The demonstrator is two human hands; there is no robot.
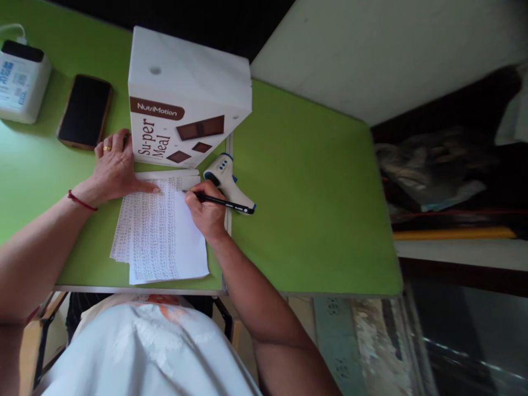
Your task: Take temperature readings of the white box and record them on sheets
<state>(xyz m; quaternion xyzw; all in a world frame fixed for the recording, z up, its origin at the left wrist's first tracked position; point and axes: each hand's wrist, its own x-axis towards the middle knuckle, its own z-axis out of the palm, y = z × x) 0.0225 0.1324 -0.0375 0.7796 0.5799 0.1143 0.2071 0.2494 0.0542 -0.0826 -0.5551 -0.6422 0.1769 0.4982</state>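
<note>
Right hand (207, 212) pinching a black pen (225, 202), tip on the upper right of the top sheet (160, 236), which lies on the green worktop (313, 209). Left hand (114, 168) flat, fingers spread, steadying the paper's top edge. Dense handwriting covers most of the page; only a right-hand strip appears blank.

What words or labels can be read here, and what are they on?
"NutriMotion": brown band on the white box.
"Su-per Meal": printed sideways on the same box.
Sheets of paper under the left hand and right hand: dense rows, too small to read.
Pen: print too small.
White device: blue label, blurred.
Thermometer: nothing legible.
</note>
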